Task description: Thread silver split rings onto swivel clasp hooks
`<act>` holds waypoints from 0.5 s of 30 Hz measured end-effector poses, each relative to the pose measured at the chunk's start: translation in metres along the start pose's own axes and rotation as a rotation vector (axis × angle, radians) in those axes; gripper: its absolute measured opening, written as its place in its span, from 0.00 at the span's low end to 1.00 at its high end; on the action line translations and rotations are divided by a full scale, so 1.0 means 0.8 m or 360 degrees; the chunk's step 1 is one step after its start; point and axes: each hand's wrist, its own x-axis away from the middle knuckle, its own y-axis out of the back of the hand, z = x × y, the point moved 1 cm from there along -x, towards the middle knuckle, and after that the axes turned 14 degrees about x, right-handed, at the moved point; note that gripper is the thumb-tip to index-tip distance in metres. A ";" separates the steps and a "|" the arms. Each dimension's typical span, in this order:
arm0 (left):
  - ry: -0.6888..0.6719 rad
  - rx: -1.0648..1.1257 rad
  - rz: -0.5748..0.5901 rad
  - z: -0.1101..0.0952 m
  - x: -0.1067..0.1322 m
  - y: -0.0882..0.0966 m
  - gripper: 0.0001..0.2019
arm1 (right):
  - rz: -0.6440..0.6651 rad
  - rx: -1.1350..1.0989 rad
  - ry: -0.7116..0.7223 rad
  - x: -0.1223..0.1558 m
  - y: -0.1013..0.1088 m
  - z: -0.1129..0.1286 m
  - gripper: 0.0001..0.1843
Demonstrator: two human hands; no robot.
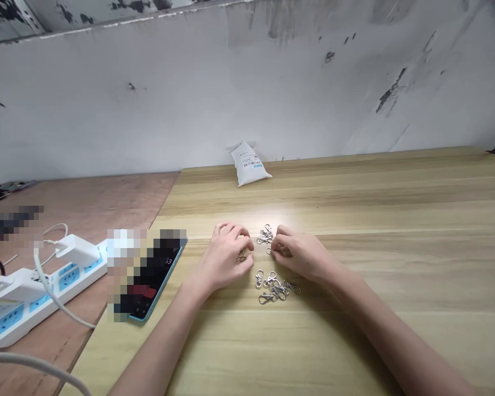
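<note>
Left hand [230,253] and right hand [303,252] flanking far clasp pile [265,237], just beyond near clasp pile [279,287]

Near clasp pile is lying on the wood-grain tabletop [375,220], silver clasps overlapping, a few sitting looser at its edges. Left of it, phone [159,278] is lying screen up, partly pixelated. Farther left of it, white power strip [68,279] is resting on a brown surface [119,192], two white chargers [80,250] plugging in, cables trailing. Beyond it and to its left, left hand is curling, thumb and index fingers leaving a small gap; metal is showing inside the curl, cannot tell if gripped. Beyond it and to its right, right hand is bending down, fingers bunching close together; small metal loop [268,251] is showing at the tips, cannot tell if held. Straight beyond it, far clasp pile is lying between the hands, nearer the right. Well beyond it, white packet [251,164] with printed label is sitting at the tabletop's back edge, scuffed wall [181,104] standing behind.
</note>
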 end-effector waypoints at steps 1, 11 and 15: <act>-0.0007 0.0012 0.0000 -0.001 0.000 -0.005 0.04 | 0.0001 -0.0026 -0.0009 0.000 0.000 0.002 0.05; -0.0061 0.0127 -0.0067 -0.004 -0.002 -0.022 0.07 | -0.0276 -0.0614 -0.0012 0.003 -0.006 0.016 0.01; -0.0070 0.0171 -0.0168 -0.009 -0.004 -0.017 0.06 | -0.0242 -0.0990 -0.0098 0.003 0.000 0.020 0.03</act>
